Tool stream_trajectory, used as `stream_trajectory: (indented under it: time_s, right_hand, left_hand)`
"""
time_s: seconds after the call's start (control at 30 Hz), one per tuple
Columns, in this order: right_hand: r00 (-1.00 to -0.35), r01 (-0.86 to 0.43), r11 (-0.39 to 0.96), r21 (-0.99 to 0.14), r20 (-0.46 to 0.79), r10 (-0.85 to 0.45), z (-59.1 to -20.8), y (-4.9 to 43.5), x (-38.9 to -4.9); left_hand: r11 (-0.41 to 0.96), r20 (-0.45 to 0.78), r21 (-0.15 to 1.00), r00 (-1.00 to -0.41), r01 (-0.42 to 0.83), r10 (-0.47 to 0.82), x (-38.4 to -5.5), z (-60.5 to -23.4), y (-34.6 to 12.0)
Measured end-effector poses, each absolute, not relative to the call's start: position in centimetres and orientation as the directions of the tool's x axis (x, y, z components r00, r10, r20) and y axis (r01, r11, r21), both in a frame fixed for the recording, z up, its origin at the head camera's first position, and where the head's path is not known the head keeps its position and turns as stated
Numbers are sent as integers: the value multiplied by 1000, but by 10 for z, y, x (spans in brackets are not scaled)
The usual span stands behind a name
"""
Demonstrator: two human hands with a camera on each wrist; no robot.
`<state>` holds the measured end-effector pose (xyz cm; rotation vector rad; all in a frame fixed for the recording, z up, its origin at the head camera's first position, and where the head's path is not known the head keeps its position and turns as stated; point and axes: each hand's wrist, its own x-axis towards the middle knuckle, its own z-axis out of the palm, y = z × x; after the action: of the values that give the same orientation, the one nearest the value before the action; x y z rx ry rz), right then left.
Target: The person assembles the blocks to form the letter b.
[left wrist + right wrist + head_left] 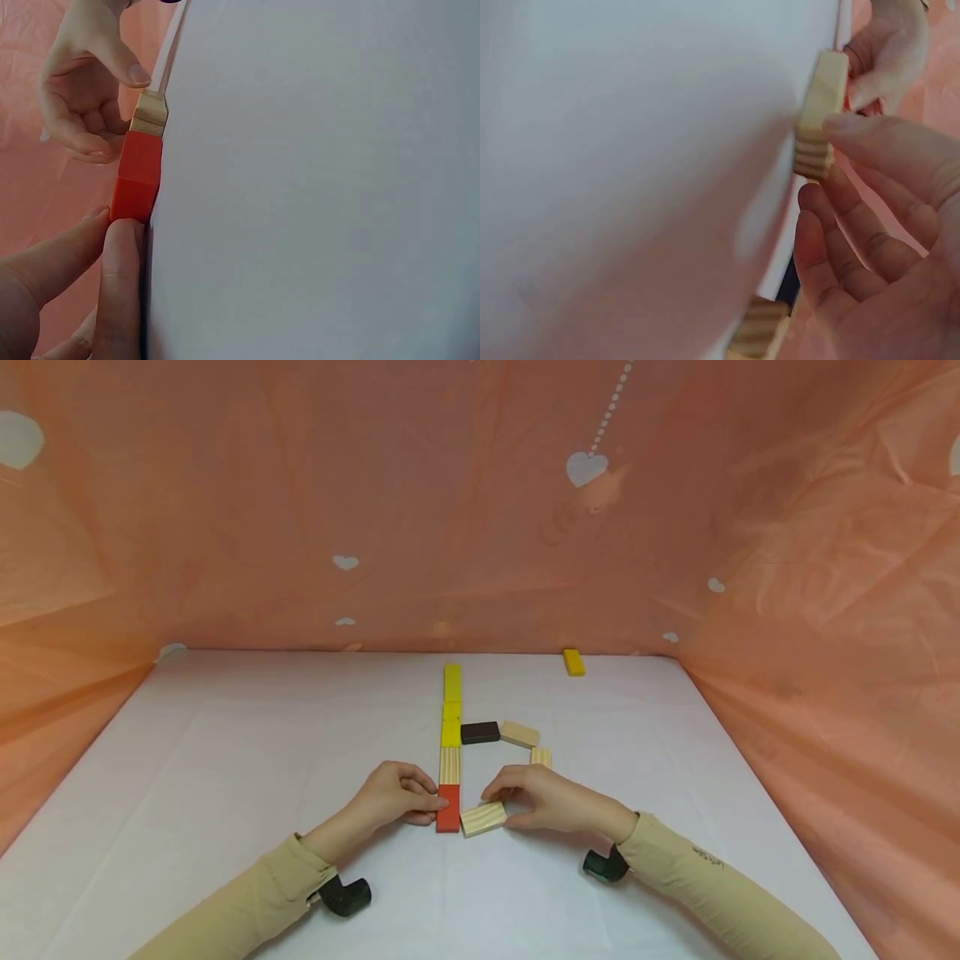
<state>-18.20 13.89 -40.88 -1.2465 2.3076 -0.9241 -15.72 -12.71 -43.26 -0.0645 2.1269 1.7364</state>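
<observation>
The fingertips of my left hand (393, 795) touch the left side of a red block (447, 814); the left wrist view shows them straight against its end. This block lies at the near end of a row, below a striped wooden block (450, 766) and several yellow blocks (452, 683). My right hand (555, 797) pinches another striped wooden block (482, 818) by its right end, between thumb and index finger. The other end of that block meets the red block's right side. Further right-hand fingers (855, 247) curve loosely beside it.
To the right of the row lie a dark brown block (480, 732), a plain wooden block (519, 733) and a partly hidden striped block (541, 757), forming a curve. One yellow block (573, 662) lies apart at the white table's (300, 718) back edge. Orange cloth (450, 510) surrounds the table.
</observation>
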Motion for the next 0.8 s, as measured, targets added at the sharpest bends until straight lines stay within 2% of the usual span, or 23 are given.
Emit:
stream_trajectory:
  time_s: [0.2,0.37,0.5,0.6,0.7,0.8]
  right_hand:
    - [-553,-617,330,-714,96,-828,-395,149,-194]
    - [-617,-585,298,-755,175,-767,-381,160,-215]
    - [-689,-510,275,-815,195,-698,-372,171,-230]
    - [-767,-431,273,-860,190,-613,-366,182,-245]
    - [-861,-297,265,-917,137,-489,-362,194,-264]
    - [-926,-145,199,-969,62,-372,-362,208,-285]
  left_hand:
    - [221,-333,931,-922,-290,197,-157,-433,-126]
    - [232,-333,929,-924,-288,189,-157,-433,-127]
    - [239,-330,929,-924,-282,192,-156,-433,-127]
    - [235,-325,932,-925,-277,199,-155,-433,-127]
    - [235,-322,933,-926,-274,199,-156,-433,-127]
    - [237,-322,932,-925,-274,200,-156,-432,-127]
